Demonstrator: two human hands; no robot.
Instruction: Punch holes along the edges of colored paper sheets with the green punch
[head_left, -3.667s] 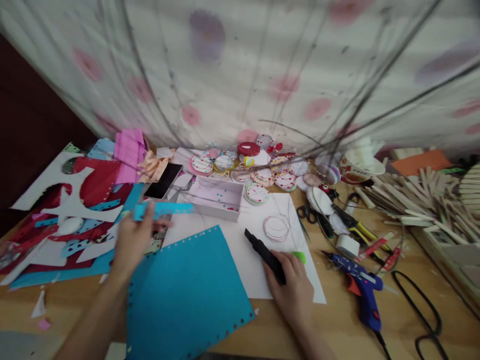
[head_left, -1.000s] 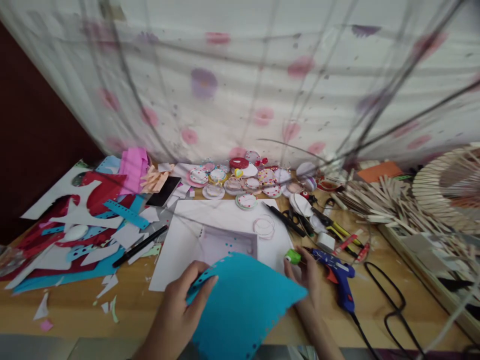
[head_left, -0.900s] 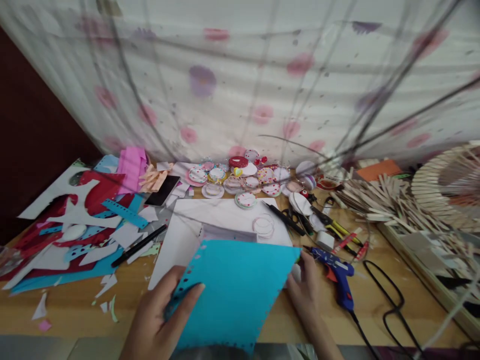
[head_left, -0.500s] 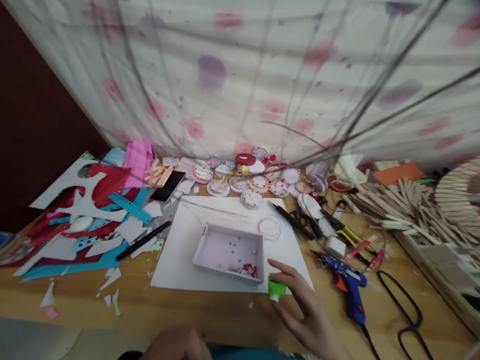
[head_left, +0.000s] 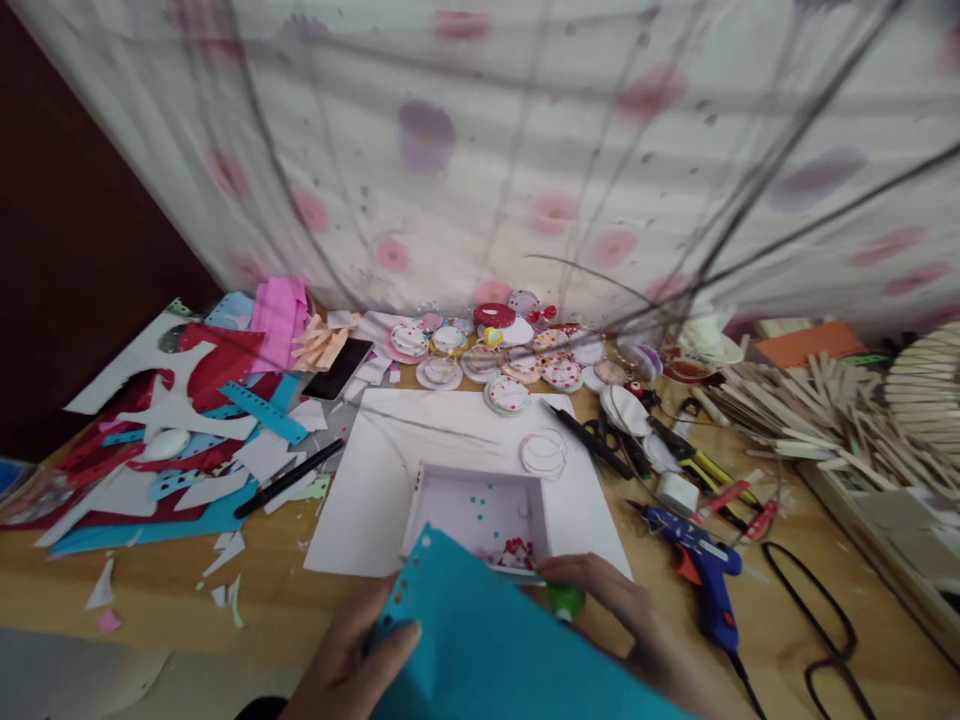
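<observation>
We find the blue sheet (head_left: pixel 487 640) over the tabletop's (head_left: pixel 292 600) near edge, its punched margin pinched by the left hand (head_left: pixel 351 652). The right hand (head_left: pixel 630 612) touches the green piece (head_left: pixel 566 601); its closure we cannot tell. Rightward, apart, lies the glue gun (head_left: pixel 711 572); behind, a flowered curtain (head_left: pixel 510 150).

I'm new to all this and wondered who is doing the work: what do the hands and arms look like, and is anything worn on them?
Two human hands, left and right, both without gloves. No ring, marking or cable shows. The right forearm has no sleeve in view. A black shape sits by the left wrist, too cut off to identify.
</observation>
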